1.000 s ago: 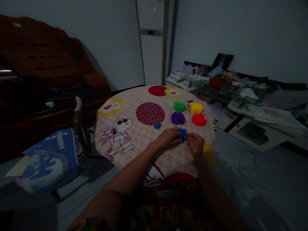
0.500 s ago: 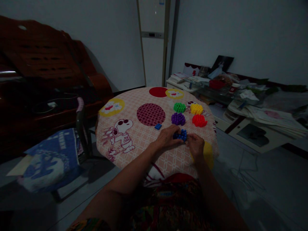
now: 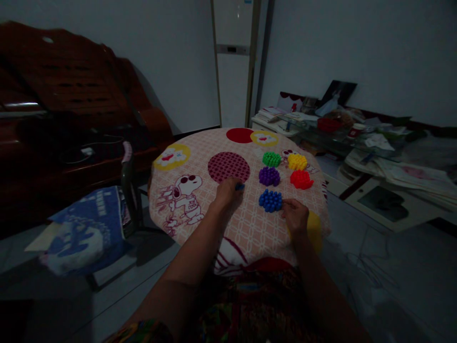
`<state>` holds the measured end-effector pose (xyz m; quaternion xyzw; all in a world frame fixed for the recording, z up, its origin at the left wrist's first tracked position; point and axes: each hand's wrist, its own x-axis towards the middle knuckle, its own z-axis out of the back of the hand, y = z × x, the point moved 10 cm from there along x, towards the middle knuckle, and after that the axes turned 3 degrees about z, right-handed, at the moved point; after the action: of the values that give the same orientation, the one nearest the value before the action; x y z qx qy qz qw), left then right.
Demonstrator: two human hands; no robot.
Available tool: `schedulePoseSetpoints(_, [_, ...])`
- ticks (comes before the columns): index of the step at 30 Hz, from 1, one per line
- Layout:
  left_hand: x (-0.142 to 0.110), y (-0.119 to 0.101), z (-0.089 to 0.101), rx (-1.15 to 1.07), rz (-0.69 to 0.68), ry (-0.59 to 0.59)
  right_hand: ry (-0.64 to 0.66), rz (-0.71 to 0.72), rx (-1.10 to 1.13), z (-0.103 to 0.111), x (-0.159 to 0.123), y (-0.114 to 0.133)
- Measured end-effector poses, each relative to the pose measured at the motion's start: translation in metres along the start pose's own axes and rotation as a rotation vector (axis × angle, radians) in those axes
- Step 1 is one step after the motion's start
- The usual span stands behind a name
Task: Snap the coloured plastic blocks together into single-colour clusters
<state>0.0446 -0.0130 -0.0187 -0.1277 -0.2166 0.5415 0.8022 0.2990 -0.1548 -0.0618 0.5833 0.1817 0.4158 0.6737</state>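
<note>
- in the head view, the left hand [image 3: 225, 191] is shifting away from the blue cluster [image 3: 270, 200] and is now resting at the small blue piece [image 3: 240, 186].
- its fingers are curling over that piece and partly hiding it; whether they are clamping it or only touching it, i cannot tell.
- the right hand [image 3: 297, 217] is staying by the blue cluster, its thumb and fingertips drawing close together at the right edge; whether anything is sitting between them, i cannot tell.
- the two hands are working well apart, so the blue cluster is showing its knobbly top, with only the right hand beside it.
- the blue cluster is lying on the patterned tablecloth [image 3: 250, 227], nearer the person than the purple cluster [image 3: 269, 176] and the red cluster [image 3: 301, 179].
- the green cluster [image 3: 271, 159] and the yellow cluster [image 3: 297, 161] are sitting farther back, untouched by either hand.
</note>
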Motion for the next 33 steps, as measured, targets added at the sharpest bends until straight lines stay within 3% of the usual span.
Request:
schedulePoseSetpoints(4, [-0.003, -0.005, 0.006, -0.099, 0.042, -0.012, 0.001, 0.000, -0.004, 0.000, 0.000, 0.001])
schedulePoseSetpoints(9, [-0.003, -0.019, 0.010, -0.308, -0.053, 0.018, -0.001, -0.005, -0.004, -0.001, 0.002, -0.003])
schedulePoseSetpoints(12, [-0.004, -0.026, 0.000, -0.286, -0.133, 0.089, -0.006, 0.004, -0.017, 0.000, 0.002, -0.002])
schedulePoseSetpoints(18, [-0.005, -0.027, -0.001, -0.145, -0.159, 0.074, 0.000, 0.010, -0.018, -0.001, 0.002, 0.001])
schedulePoseSetpoints(22, [-0.008, -0.036, -0.002, -0.157, -0.229, 0.123, 0.007, 0.026, -0.016, -0.002, 0.003, 0.000])
schedulePoseSetpoints(27, [-0.009, -0.037, 0.012, -0.333, -0.173, 0.043, 0.008, 0.025, -0.031, -0.002, 0.002, 0.000])
schedulePoseSetpoints(33, [-0.019, -0.057, -0.001, -0.703, -0.271, 0.280, 0.016, 0.009, 0.002, -0.002, 0.002, 0.000])
